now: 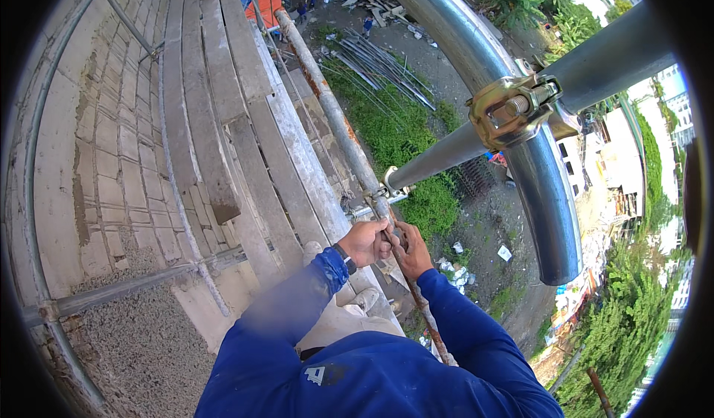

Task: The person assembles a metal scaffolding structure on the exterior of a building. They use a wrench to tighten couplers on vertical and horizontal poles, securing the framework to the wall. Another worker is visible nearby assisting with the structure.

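A rusty scaffold pipe [327, 98] runs along the walkway's outer edge and passes between my hands toward my body. My left hand [364, 244] is closed against its left side, fingers curled in; whatever they pinch is too small to make out. From the other side, my right hand [413, 253] curls its fingers around the pipe. Just beyond my hands, a clamp [394, 184] joins this pipe to a grey crossing tube [439, 154]. Higher up and nearer, a brass-coloured coupler [517, 109] with a threaded bolt grips the crossing tube and a thick shiny pipe [547, 217].
Wooden planks [253, 143] form the narrow walkway under my shoes [363, 299]. A block wall [123, 150] stands at left, with a scaffold tube [149, 288] crossing before it. Far below lie grass [401, 135], stacked long bars [383, 68] and debris.
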